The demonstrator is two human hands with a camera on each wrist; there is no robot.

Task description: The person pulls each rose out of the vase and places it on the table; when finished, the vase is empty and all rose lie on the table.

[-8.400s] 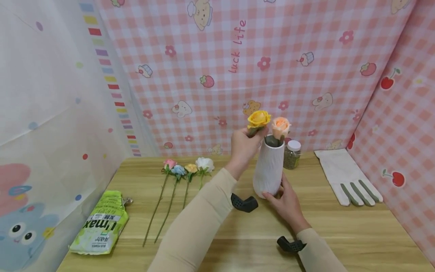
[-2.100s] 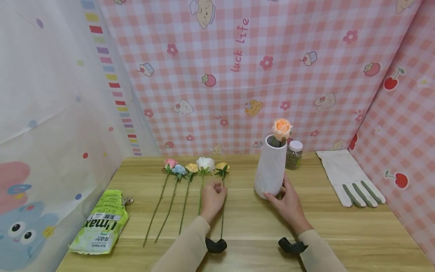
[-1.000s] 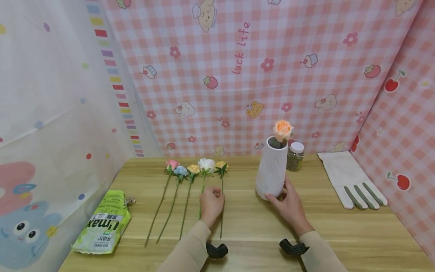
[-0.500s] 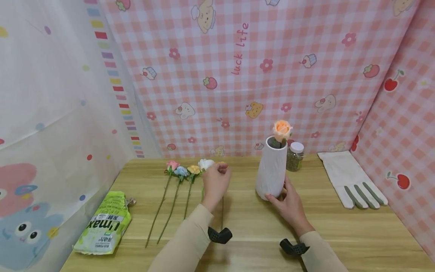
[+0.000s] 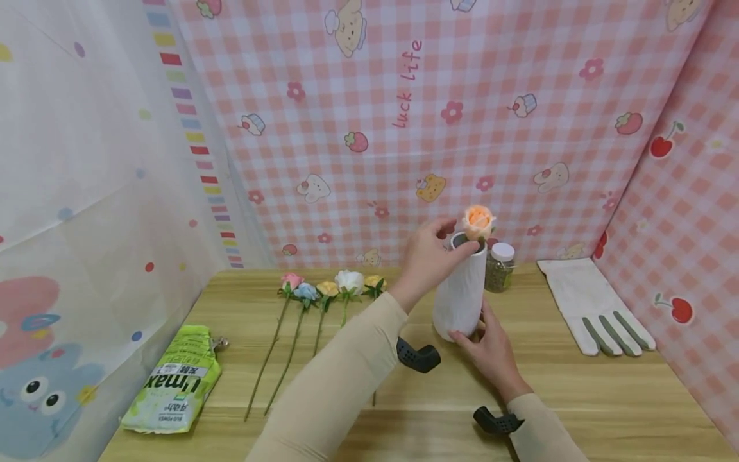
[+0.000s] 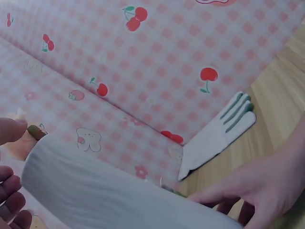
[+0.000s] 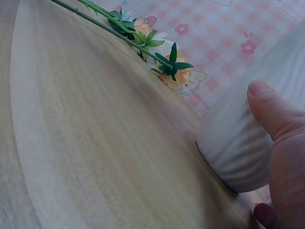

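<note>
A white ridged vase stands on the right half of the table, a peach rose rising from its mouth. Low on its side, my right hand grips it, the thumb lying along the wall in the right wrist view. My left hand is up at the rim, thumb and fingers spread apart around the mouth beside the rose, with nothing held. To the left lie long-stemmed roses in a row: pink, blue, yellow, white and another yellow one. The left forearm covers parts of their stems.
Just behind the vase is a small jar with a white lid. A white glove with grey-green stripes lies at the right. On the left rests a green pouch. Patterned cloth walls the table's back and sides.
My left hand has let go of the yellow rose, which it earlier held by the vase and laid in the row, and has moved right and up to the vase mouth. The right hand stays on the vase.
</note>
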